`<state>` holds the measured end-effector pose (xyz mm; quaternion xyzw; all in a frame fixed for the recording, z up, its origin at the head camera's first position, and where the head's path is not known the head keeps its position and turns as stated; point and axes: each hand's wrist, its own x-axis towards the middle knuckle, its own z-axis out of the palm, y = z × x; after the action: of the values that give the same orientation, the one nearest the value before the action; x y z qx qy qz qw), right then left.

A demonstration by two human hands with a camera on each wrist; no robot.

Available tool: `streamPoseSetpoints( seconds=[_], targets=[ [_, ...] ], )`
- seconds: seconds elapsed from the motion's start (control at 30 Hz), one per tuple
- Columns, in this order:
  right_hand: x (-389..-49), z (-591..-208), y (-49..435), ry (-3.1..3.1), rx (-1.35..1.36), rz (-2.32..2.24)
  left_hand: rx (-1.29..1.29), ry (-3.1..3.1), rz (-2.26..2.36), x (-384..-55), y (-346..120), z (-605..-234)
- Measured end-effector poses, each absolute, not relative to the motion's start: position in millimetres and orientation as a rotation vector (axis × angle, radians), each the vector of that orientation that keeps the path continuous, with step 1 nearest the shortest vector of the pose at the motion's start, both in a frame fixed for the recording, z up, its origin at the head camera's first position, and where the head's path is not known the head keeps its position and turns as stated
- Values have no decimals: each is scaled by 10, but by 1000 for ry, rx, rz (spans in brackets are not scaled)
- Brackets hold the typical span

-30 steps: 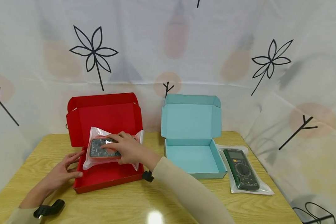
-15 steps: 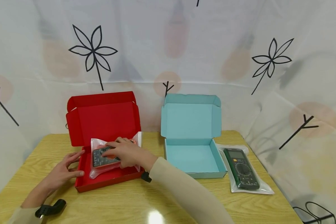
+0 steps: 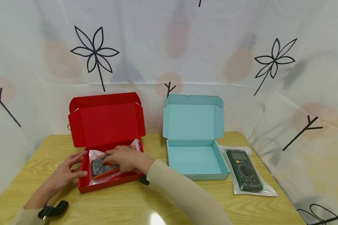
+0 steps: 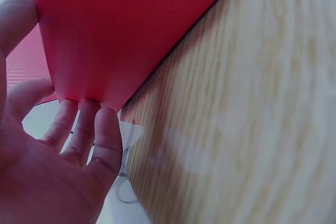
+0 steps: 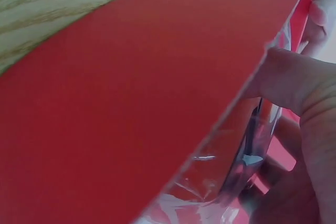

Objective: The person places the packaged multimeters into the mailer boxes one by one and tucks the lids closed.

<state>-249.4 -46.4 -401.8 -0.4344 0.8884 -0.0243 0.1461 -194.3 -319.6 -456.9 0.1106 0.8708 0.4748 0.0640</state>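
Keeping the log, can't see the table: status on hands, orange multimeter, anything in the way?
Right hand gripping bagged orange multimeter, inside red box. Left hand holding red box's left side. Lid open, no obstruction seen.

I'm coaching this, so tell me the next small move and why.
Probably loosen the right-hand grip on the bagged orange multimeter: it appears to lie within the walls of the red box, whose side the left-hand grip holds.

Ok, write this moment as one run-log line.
left hand: grips red box | right hand: grips bagged orange multimeter inside it | blue box: open | bagged green multimeter: on table
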Motion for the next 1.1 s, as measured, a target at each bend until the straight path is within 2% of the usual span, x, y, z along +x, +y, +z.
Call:
streamPoseSetpoints(
  seconds=[1.1],
  targets=[
    [-2695, -4040, -458, 2371, -1063, -437, 380, 2651, 1430, -1976, -3207, -4572]
  ],
)
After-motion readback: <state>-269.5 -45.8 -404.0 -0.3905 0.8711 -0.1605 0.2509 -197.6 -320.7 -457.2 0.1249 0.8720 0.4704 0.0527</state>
